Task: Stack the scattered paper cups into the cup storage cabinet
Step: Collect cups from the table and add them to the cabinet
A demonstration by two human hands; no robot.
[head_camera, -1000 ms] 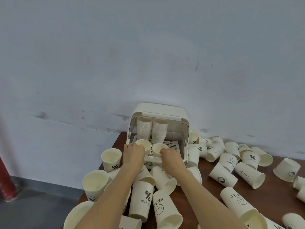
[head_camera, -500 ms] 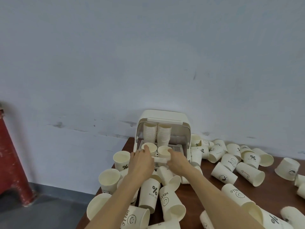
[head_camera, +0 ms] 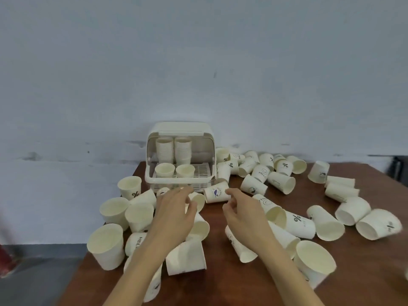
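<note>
Item: cup storage cabinet [head_camera: 179, 129], cream plastic, stood at the back of a brown wooden table [head_camera: 254, 281] against a pale wall [head_camera: 198, 51]; its cover was raised. Contents: two tall stacks of nested cups [head_camera: 173, 149] at the rear and two single upright cups [head_camera: 174, 170] side by side on the slatted shelf at the front. Item: loose paper cups, many, spread over the table on both sides of the cabinet, some upright, most on their sides; several bore a percent sign or the word HELLO. One lying cup with a blue mark [head_camera: 216, 192] sat just in front of the cabinet, between the two hands. Left hand [head_camera: 174, 214]: hovered above the cups at the left, fingers loosely bent, holding nothing that could be made out. Right hand [head_camera: 244, 212]: hovered near the blue-marked cup, fingers loosely curled, nothing in its grasp. A large upright cup [head_camera: 313, 261] stood beside the right forearm.
</note>
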